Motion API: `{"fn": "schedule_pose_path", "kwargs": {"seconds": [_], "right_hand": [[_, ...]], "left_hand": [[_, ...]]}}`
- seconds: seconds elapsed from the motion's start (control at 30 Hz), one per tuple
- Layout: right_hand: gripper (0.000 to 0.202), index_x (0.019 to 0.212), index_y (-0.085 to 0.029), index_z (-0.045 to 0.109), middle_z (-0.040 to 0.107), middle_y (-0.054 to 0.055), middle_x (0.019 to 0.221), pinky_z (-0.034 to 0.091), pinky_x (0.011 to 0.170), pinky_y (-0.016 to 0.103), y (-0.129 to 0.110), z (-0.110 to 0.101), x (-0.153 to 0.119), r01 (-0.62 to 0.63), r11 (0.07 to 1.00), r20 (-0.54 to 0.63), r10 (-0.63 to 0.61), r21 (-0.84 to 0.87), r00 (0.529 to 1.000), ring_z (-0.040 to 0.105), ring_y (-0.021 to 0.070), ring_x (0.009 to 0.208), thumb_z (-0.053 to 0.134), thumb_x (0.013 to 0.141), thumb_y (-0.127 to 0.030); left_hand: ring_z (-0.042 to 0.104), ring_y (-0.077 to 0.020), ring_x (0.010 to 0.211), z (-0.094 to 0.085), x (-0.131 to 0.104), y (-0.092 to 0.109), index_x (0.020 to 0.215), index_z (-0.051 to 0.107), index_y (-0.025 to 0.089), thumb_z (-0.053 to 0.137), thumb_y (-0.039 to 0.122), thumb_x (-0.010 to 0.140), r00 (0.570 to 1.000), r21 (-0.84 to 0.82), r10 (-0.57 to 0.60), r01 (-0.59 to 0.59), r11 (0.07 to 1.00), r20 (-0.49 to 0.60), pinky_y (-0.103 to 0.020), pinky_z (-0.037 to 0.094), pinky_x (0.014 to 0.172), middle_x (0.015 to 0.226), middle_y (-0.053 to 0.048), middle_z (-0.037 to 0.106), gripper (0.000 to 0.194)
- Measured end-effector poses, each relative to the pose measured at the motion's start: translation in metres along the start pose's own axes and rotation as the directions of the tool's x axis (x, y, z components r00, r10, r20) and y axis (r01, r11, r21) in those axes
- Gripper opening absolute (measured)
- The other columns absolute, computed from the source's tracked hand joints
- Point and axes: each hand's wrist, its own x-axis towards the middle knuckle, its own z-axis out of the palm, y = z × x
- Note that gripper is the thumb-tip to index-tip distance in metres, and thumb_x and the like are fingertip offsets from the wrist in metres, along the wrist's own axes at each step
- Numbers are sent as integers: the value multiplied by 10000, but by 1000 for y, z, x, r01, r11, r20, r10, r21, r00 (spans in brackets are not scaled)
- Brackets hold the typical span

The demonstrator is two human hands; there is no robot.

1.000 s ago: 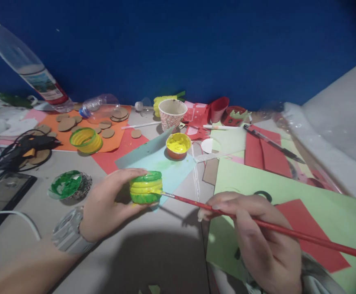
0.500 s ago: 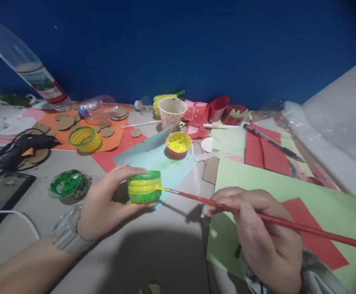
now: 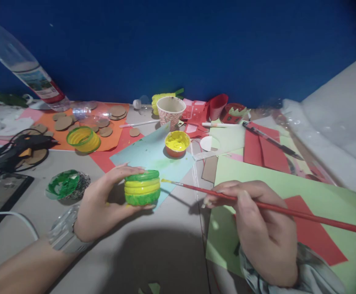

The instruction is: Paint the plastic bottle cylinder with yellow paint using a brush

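My left hand (image 3: 101, 204) is closed around a ribbed plastic ring (image 3: 142, 188), fingers on top and thumb below. The ring is painted green along both edges, with yellow bands in the middle. A long red paintbrush (image 3: 202, 190) is pinched in my right hand (image 3: 257, 228). Its yellow-tipped bristles point at the ring's right side, a small gap away. Beyond the hands, a small orange-brown cup of yellow paint (image 3: 175, 152) stands on light blue paper (image 3: 138, 151). To the left of my left hand sits a patterned cup bottom with green paint (image 3: 82, 184).
A similar green-and-yellow ring (image 3: 83, 139) and cardboard discs (image 3: 64, 123) lie on orange paper at the back left, beside a tall plastic bottle (image 3: 34, 73). A paper cup (image 3: 171, 110) stands at the back. Green paper (image 3: 318, 192) covers the right, with a black pen (image 3: 272, 141).
The brush tip has come off the ring's yellow band and now stands slightly apart from it. My left hand still holds the ring in nearly the same spot.
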Motion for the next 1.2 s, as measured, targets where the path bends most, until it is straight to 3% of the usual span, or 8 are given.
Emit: {"fn": "schedule_pose_path", "kwargs": {"seconds": [0.1,0.3,0.5,0.7,0.9,1.03,1.2], "right_hand": [[175,928,-248,638,644,18,876,509,754,326,3,-2,1,54,996,-1,-54,-77,999,637,179,838,469,943,-207],[265,925,-247,689,640,30,830,506,608,336,-5,-2,7,63,977,-154,-32,203,988,622,173,678,426,956,-260],[210,877,-265,665,601,6,616,473,442,289,-12,-2,7,-38,911,2,41,410,999,563,160,522,471,942,-310],[194,894,-254,667,653,18,658,518,522,268,-9,8,0,-74,921,108,35,381,994,627,154,595,481,946,-273],[202,876,-234,666,662,24,720,549,562,264,-4,12,1,-108,933,115,73,343,991,646,141,608,478,948,-248],[206,863,-233,659,655,18,716,547,572,240,-1,12,1,-139,935,115,106,328,988,642,128,623,474,951,-249],[208,857,-228,638,647,10,707,540,589,226,2,12,3,-179,932,124,146,314,981,631,119,635,460,959,-260]], "left_hand": [[619,-268,1121,1,2,0,1175,532,306,854,171,612,998,-101,66,-64,993,19,-481,481,1029,1140,-21,673,662],[562,-278,1190,3,6,0,1143,450,267,800,171,683,998,-105,9,-2,994,64,-479,501,970,1211,-91,604,586],[569,-286,1176,6,6,2,1047,374,258,751,234,743,994,-85,-7,16,996,109,-481,519,905,1276,-144,557,485],[653,-262,1039,6,4,4,1020,362,263,773,332,725,990,52,-25,18,998,139,-420,541,813,1216,-125,630,511],[655,-262,1038,5,4,7,1057,366,256,750,347,741,989,125,-11,-8,992,147,-414,545,800,1210,-129,633,506],[641,-262,1069,5,4,7,1110,355,258,724,324,765,990,107,-18,3,994,142,-425,538,831,1220,-125,618,509],[597,-259,1133,5,7,6,1067,342,264,705,313,788,976,59,-30,17,998,215,-436,510,892,1245,-119,583,460]]}}
